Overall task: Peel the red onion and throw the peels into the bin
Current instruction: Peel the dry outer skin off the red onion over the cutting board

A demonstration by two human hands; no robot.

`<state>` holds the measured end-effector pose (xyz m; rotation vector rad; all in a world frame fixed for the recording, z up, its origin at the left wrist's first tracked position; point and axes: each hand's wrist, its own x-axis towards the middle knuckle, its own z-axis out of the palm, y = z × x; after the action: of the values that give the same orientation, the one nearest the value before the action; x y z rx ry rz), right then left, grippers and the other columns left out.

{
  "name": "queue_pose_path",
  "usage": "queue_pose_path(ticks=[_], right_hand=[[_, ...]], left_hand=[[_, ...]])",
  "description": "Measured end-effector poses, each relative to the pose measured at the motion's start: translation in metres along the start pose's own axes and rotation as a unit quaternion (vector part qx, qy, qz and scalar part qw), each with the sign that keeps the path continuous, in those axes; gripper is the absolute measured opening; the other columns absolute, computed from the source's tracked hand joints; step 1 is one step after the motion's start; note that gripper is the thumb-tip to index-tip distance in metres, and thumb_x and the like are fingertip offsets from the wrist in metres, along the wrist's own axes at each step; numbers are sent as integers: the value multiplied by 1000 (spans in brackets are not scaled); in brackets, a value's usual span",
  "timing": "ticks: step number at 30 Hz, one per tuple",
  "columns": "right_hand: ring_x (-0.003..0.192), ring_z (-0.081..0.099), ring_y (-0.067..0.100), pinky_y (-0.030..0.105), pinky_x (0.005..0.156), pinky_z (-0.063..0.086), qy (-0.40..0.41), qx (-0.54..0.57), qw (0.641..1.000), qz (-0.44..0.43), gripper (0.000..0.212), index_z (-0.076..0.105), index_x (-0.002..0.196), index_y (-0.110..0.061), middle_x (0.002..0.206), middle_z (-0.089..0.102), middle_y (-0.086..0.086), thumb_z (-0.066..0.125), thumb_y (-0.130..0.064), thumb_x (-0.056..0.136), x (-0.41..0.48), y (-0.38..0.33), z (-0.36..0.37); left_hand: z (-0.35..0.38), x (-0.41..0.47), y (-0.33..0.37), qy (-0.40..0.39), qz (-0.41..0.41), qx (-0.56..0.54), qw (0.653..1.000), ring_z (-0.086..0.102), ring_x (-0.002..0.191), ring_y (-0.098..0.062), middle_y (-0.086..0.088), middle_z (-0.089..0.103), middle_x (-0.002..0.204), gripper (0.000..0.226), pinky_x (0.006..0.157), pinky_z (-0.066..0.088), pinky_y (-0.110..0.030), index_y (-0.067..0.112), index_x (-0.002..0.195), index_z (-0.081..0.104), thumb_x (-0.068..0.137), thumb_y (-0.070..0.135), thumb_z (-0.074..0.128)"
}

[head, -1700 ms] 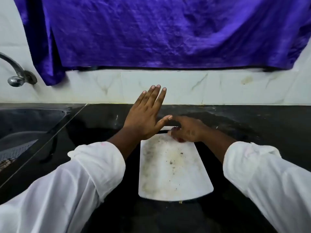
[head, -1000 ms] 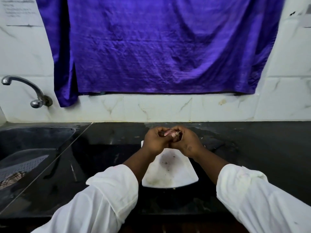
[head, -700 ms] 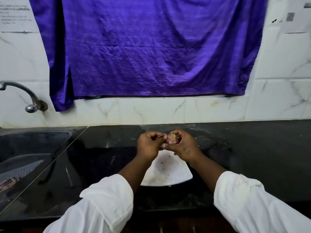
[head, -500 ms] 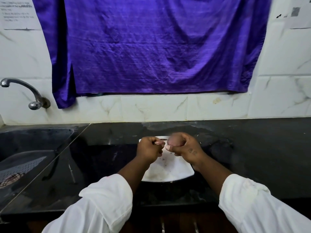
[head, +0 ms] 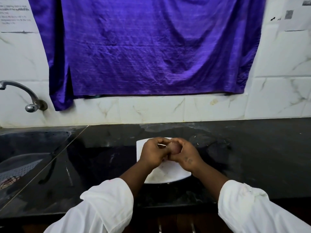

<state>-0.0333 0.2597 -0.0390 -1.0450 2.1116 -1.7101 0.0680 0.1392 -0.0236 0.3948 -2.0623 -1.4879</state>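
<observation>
A small red onion [head: 175,147] is held between both hands above a white cutting board [head: 170,174] on the black counter. My right hand [head: 184,155] wraps around the onion from the right, and only its pinkish top shows between the fingers. My left hand [head: 154,153] presses against it from the left with thumb and fingertips pinched at the onion's skin. No bin is in view.
A dark sink [head: 25,148] with a perforated strainer [head: 20,169] lies at the left, under a metal tap [head: 28,100]. A purple cloth [head: 148,47] hangs on the tiled wall behind. The black counter [head: 252,148] stretches to the right.
The hands lifted the onion off the board and came together around it. Since half a second ago the left hand has closed in against the onion again.
</observation>
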Motion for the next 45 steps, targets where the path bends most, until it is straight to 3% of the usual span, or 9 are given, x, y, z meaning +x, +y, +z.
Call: queue_pose_path(ticks=[5,14,18,23,27,30,35,43,45], right_hand=[[94,72,16,29,81,62,25,-46,999,-10,58,71,109,-18,100,75,-5,99,-14,59,-5,-6,6],[86,72,16,35,77,62,44,-99,994,-3,56,73,103,-24,94,76,-6,97,-27,53,-7,-18,10],[75,73,17,42,71,65,34,-93,995,32,57,76,91,-23,83,76,-3,86,-48,41,-11,-24,14],[72,73,21,45,70,65,42,-81,994,59,65,74,88,-20,81,76,2,80,-53,32,-10,-20,22],[85,73,22,36,68,64,38,-23,997,55,58,72,101,-19,98,75,6,99,-25,50,-12,-14,20],[88,69,16,20,61,58,12,54,996,75,54,67,115,-7,109,72,12,89,7,67,-14,-17,12],[98,75,24,32,81,64,-41,102,989,100,41,70,113,-10,114,74,16,83,4,77,-17,-17,8],[107,73,23,23,77,60,-35,104,991,78,51,71,116,-14,115,75,8,88,4,72,-23,-11,4],[106,74,24,29,82,63,-23,110,991,79,50,73,113,-15,115,75,8,89,5,70,-24,-12,6]], left_hand=[[3,-2,1,52,6,-27,998,77,83,-29,-7,80,85,5,75,65,-46,10,89,82,85,7,82],[-1,-1,0,85,53,-10,995,69,65,-5,-1,74,78,22,57,55,-20,18,76,77,85,-2,78],[-5,0,-8,103,81,28,991,70,76,-15,-7,73,89,18,59,56,-22,16,79,78,85,-1,79],[-2,-2,-14,112,58,11,992,71,71,-13,-4,76,79,18,61,59,-24,16,76,77,87,1,78],[-6,-4,-18,90,25,-66,993,75,79,-17,-7,79,85,5,70,63,-29,7,92,79,88,3,78],[-9,-7,-22,41,3,-96,995,76,93,-31,-15,79,99,17,82,65,-41,5,107,78,89,5,78],[-15,-11,-25,52,14,-97,994,73,73,-21,-19,78,86,3,68,61,-29,-4,90,77,89,-3,75],[-19,-11,-19,43,50,60,996,61,58,4,-4,71,76,7,59,49,-11,-1,92,70,97,-1,65],[-19,-12,-15,32,55,92,994,58,57,7,3,67,75,10,58,45,-8,-1,94,67,101,2,60]])
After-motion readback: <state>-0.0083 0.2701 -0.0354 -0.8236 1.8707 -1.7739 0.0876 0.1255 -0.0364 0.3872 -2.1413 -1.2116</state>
